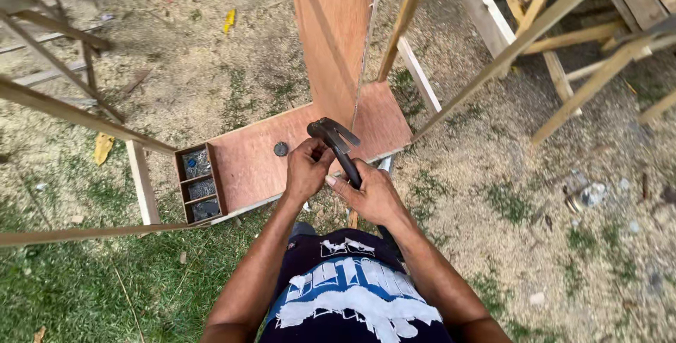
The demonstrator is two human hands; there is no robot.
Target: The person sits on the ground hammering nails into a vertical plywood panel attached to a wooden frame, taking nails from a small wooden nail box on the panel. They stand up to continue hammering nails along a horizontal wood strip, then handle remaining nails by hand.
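Seen from above, a person stands over a flat reddish-brown plywood sheet [246, 163] lying on sandy, grass-patched ground. At the sheet's left end sits a small brown wooden tray with three compartments [201, 182] holding dark metal pieces too small to identify. Right of the tray, on the bare sheet, lies a small round dark disc [281, 148]. Over the sheet's near edge, the left hand [306, 170] has its fingers curled together at the head of a dark steel claw hammer [338, 147]; whether they pinch something small there cannot be told. The right hand [372, 195], just right of it, is clamped around the hammer's black handle. An upright reddish plywood panel [334, 33] rises from the sheet beyond the hammer. Pale timber frames [535, 26] stand farther right.
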